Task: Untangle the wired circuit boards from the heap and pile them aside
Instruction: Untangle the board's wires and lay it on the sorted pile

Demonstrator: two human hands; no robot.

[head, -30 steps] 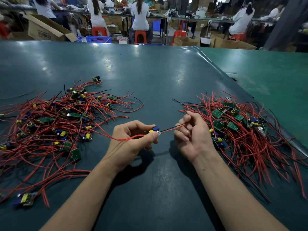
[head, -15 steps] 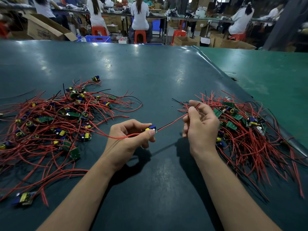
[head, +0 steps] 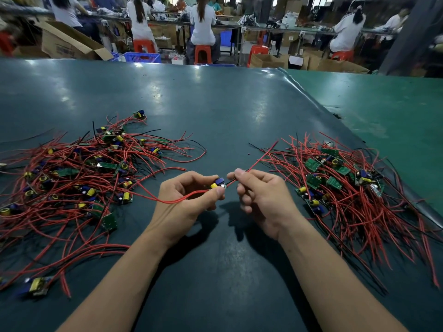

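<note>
A tangled heap (head: 79, 173) of small circuit boards with red and black wires lies on the left of the dark green table. A sorted pile (head: 342, 185) of the same boards lies on the right. My left hand (head: 187, 204) pinches one small board (head: 218, 183) with yellow and blue parts at the table's middle; a red wire loops from it back toward the heap. My right hand (head: 261, 195) pinches that board's other red and black wires (head: 257, 161) just right of the board. Those wires run up and right toward the pile.
A lone board (head: 38, 286) lies at the near left edge. The table mat's raised right border (head: 335, 116) runs diagonally beside a lighter green surface. Several people sit on orange stools at benches behind the table, among cardboard boxes.
My right hand slid out along the wires toward the pile, then came back close to the board. The left hand kept holding the board almost still.
</note>
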